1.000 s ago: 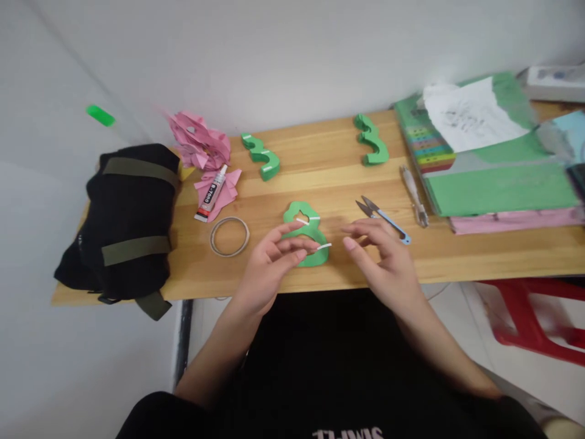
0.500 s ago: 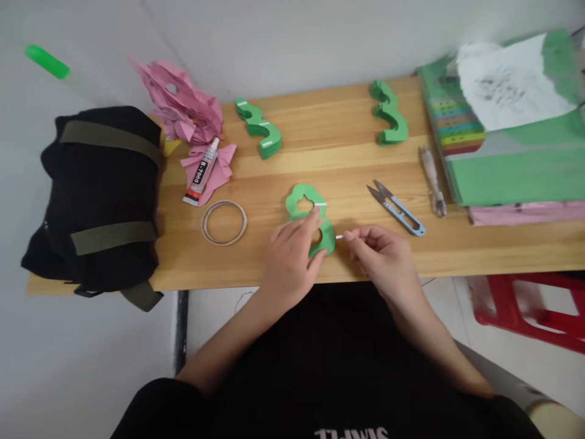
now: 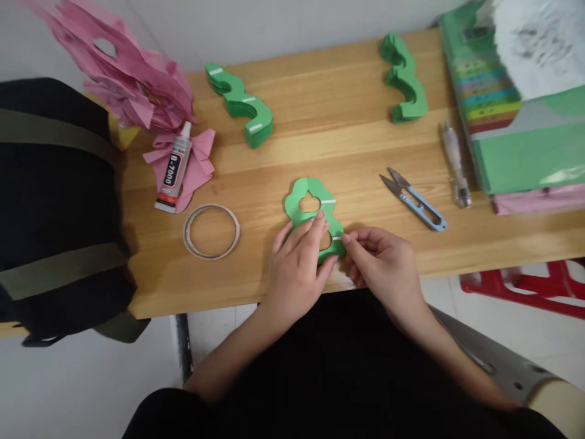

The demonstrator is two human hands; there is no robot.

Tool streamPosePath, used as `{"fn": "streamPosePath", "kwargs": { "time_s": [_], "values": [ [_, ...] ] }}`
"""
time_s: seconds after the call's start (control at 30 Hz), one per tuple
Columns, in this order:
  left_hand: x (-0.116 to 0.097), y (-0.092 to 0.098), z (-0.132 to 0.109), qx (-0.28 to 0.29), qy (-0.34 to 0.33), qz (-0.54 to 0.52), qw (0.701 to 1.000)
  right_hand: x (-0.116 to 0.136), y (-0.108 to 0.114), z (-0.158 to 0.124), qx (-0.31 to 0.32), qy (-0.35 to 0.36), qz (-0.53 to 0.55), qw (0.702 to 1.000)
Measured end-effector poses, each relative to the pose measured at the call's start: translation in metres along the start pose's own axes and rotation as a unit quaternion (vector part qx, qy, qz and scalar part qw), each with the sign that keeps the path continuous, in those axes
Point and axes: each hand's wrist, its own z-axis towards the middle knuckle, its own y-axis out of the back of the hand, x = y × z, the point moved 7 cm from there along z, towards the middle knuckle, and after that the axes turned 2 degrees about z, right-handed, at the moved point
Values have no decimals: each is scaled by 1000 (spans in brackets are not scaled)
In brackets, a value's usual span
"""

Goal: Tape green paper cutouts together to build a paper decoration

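A green paper cutout (image 3: 295, 206) with two openings lies flat near the table's front edge. My left hand (image 3: 299, 262) rests over its lower left part, fingers stretched out and pressing on the paper. At the cutout's lower right edge, my right hand (image 3: 381, 256) pinches the end of a small white strip (image 3: 337, 238) between thumb and forefinger. The strip's other end lies on the green paper. Another white strip (image 3: 328, 201) sits higher up, across the cutout's right edge and sticking out past it.
Left of my hands are a tape roll (image 3: 186, 235), a glue tube (image 3: 176, 167), pink paper (image 3: 159, 73) and a black bag (image 3: 50, 201). Green paper stacks (image 3: 240, 97) (image 3: 414, 85) stand behind. Thread snips (image 3: 423, 210), a pen (image 3: 453, 155) and green sheets (image 3: 530, 158) lie right.
My right hand has brought the white strip left onto the cutout's edge; before, it was held just off the paper. My left hand stays on the cutout. The view has shifted closer.
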Motion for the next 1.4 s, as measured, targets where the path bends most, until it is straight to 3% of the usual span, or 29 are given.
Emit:
{"fn": "streamPosePath", "kwargs": {
  "time_s": [0.33,0.63,1.1,1.3,1.4],
  "values": [
    [1,0,-1,2,3,3,1000,0,1,-4,-37,-8,-53,998],
    [-3,2,-2,-16,-22,4,1000,5,3,-4,-67,38,-128,989],
    [-21,3,-11,-36,-106,128,985,19,0,-5,-77,92,-216,969],
    [-19,2,-13,-28,-110,130,985,26,20,0,-124,118,-269,948],
    [-18,1,-13,-25,-110,124,986,15,30,1,-110,101,-214,965]
  ]
}}
